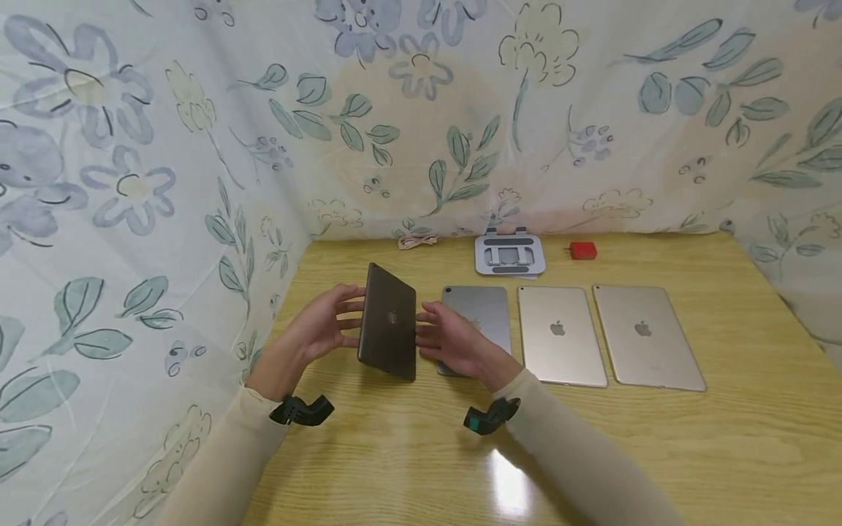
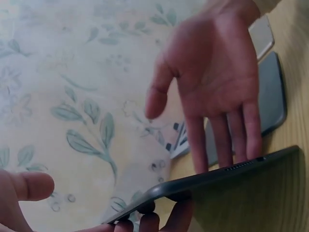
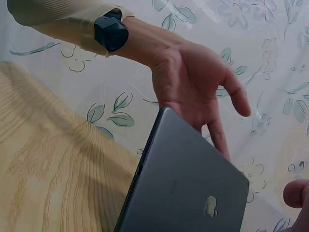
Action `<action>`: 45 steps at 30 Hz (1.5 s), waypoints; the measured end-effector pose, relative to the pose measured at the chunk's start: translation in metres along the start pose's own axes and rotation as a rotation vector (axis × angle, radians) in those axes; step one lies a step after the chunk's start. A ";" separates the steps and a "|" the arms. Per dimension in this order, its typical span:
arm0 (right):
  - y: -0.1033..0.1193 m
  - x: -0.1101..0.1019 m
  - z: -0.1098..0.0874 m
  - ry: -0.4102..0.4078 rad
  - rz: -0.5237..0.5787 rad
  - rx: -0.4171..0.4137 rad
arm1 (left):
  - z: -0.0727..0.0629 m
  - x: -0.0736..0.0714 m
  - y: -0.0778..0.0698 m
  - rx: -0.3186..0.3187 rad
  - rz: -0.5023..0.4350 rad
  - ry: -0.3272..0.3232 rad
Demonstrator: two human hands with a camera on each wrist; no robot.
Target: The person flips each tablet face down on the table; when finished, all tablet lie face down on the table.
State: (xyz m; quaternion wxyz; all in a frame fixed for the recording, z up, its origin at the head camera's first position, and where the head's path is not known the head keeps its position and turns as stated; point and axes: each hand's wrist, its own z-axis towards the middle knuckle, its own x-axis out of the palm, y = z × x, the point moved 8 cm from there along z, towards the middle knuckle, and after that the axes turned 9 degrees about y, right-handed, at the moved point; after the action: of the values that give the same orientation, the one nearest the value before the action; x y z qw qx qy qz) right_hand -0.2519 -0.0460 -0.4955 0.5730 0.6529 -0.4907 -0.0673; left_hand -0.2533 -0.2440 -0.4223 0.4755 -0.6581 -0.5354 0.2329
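Note:
A dark grey tablet [image 1: 389,321] stands steeply tilted above the table between my hands, its back with the apple logo toward the right. My left hand [image 1: 322,325] touches its left side with spread, nearly straight fingers, and the thumb stays off it. In the right wrist view, part of those fingers is hidden behind the tablet [image 3: 188,179]. My right hand [image 1: 454,340] has its extended fingertips right at the tablet's right edge. The palm of the right hand [image 2: 217,72] shows in the left wrist view, thumb held apart. Below the right hand lies a grey tablet [image 1: 490,303], partly covered by it.
Two gold tablets, one in the middle [image 1: 562,351] and one at the right [image 1: 651,351], lie face down in a row. Farther back are a folding stand [image 1: 509,242], a red plug adapter [image 1: 582,251] and a coiled cable [image 1: 417,242]. Floral cloth [image 1: 421,146] hangs behind the wooden table [image 1: 408,453].

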 end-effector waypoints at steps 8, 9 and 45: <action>0.004 -0.009 -0.005 0.007 -0.033 -0.012 | 0.010 -0.009 0.012 0.014 -0.037 0.003; 0.005 -0.010 -0.006 0.006 -0.038 -0.013 | 0.012 -0.010 0.014 0.016 -0.040 0.009; 0.050 -0.040 -0.087 0.067 -0.379 -0.151 | -0.007 -0.036 0.012 0.084 0.692 -0.262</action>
State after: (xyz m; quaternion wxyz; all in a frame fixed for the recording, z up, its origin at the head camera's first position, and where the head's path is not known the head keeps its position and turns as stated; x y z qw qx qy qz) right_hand -0.2438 0.0490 -0.4443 0.6135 0.6906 -0.3331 -0.1889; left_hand -0.2538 -0.2799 -0.4374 0.3226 -0.7448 -0.3274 0.4837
